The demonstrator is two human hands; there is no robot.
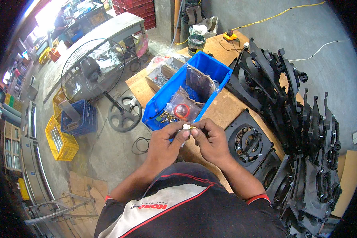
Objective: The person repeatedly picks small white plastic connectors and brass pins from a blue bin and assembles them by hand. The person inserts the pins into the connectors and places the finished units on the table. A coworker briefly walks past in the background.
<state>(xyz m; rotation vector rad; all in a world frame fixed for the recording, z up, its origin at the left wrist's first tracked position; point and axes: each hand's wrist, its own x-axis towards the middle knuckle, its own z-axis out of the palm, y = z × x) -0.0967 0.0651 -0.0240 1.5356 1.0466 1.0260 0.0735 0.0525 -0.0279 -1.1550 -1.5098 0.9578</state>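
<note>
My two hands meet over the near end of a blue plastic bin [212, 65]. Between the thumb and fingers of my left hand [166, 139] is a small white fitting. My right hand [212, 142] pinches a small brass-coloured piece against the white fitting's right side; whether the two are joined I cannot tell. In the bin just beyond my fingers lie small brass fittings [167, 117] and a clear plastic bag with a red ring [176, 108] on it. A cardboard divider [200, 79] stands farther back in the bin.
Black fan-shaped plastic housings [260, 79] are stacked to the right, with one housing [234, 133] flat on the wooden table [222, 106]. A box of screws [160, 80] sits left of the bin. On the floor at left stand a pedestal fan [90, 69] and a yellow crate [65, 148].
</note>
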